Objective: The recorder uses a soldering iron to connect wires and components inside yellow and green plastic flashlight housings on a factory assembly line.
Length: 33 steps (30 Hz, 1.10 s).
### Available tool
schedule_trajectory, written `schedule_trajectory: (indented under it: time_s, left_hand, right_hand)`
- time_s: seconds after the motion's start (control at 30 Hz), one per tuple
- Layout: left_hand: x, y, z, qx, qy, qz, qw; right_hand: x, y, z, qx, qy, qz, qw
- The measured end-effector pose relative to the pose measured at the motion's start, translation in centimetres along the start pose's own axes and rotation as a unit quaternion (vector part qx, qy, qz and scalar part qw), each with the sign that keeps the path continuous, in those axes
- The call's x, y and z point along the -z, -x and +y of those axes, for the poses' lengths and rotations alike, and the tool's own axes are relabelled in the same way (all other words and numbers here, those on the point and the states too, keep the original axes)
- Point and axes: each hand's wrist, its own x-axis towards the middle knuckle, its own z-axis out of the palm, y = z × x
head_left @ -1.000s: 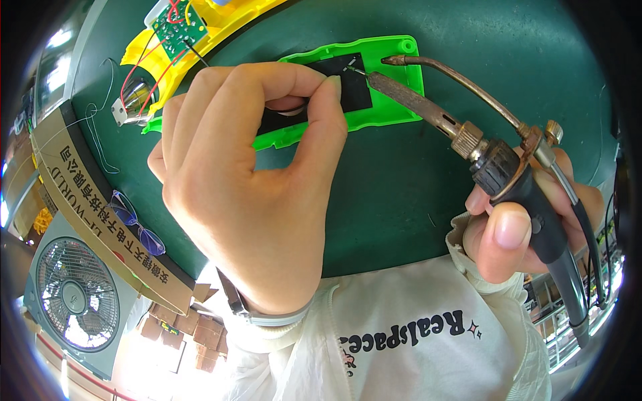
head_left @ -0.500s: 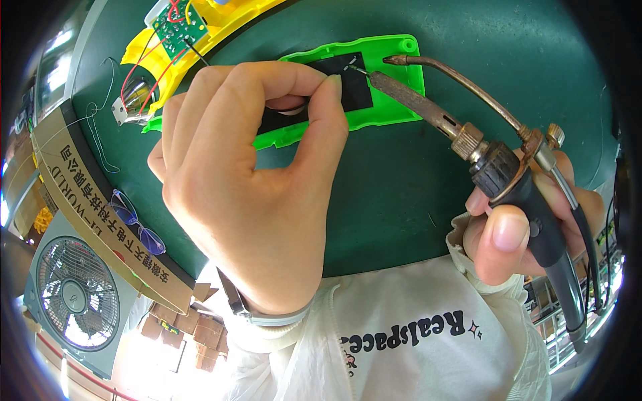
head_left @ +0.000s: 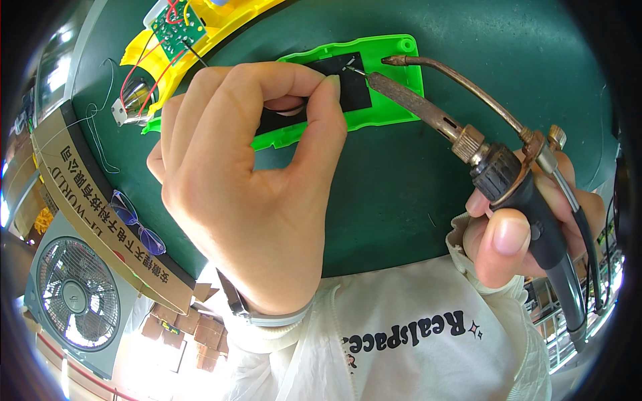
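My left hand point(head_left: 247, 174) is closed, its thumb and index finger pinched over a black panel point(head_left: 353, 90). A thin black wire point(head_left: 289, 111) curves under those fingers; its pinched end is hidden. The panel lies in a bright green plastic shell half point(head_left: 401, 100), with a small pale mark near its far edge. My right hand point(head_left: 508, 234) is wrapped round the black handle of a soldering iron point(head_left: 414, 103) with a curved metal feed tube point(head_left: 461, 80) clamped alongside. The iron's thin tip touches or nearly touches the panel by the pale mark, just right of my left fingertips.
At the upper left, a yellow shell half point(head_left: 231, 27) holds a green circuit board point(head_left: 179, 32) with red wires and a silver lamp reflector point(head_left: 137, 97). Loose thin wire point(head_left: 97, 134), glasses point(head_left: 137, 224) and a cardboard strip point(head_left: 107, 214) lie along the left table edge. A fan point(head_left: 77, 294) stands beyond.
Almost nothing differs. The green shell and panel have shifted very slightly left, with the iron's tip moving along; both hands keep their grip.
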Motion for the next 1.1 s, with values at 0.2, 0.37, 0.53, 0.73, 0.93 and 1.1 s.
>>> schedule_trajectory:
  time_s: [0.2, 0.37, 0.53, 0.73, 0.93, 1.1]
  left_hand:
    - [0.1, 0.1, -0.2, 0.003, 0.001, -0.002, 1.0]
    - [0.1, 0.1, -0.1, 0.002, 0.006, 0.0, 1.0]
    - [0.0, 0.0, -0.1, -0.001, -0.014, 0.001, 1.0]
    - [-0.1, 0.1, -0.1, -0.008, -0.015, 0.008, 1.0]
    - [0.1, 0.2, -0.2, -0.018, -0.026, 0.001, 1.0]
    - [-0.3, 0.3, 0.0, 0.0, -0.024, 0.006, 1.0]
  right_hand:
    - [-0.2, 0.2, -0.2, -0.003, 0.009, 0.005, 1.0]
    - [0.4, 0.1, -0.3, -0.004, 0.013, 0.011, 1.0]
    - [0.4, 0.1, 0.1, 0.011, 0.05, 0.038, 0.998]
    - [-0.2, -0.4, -0.1, 0.018, 0.06, 0.061, 0.996]
    - [0.8, -0.8, 0.0, 0.024, 0.078, 0.027, 0.996]
    - [1.7, -0.5, 1.1, 0.021, 0.044, 0.018, 0.999]
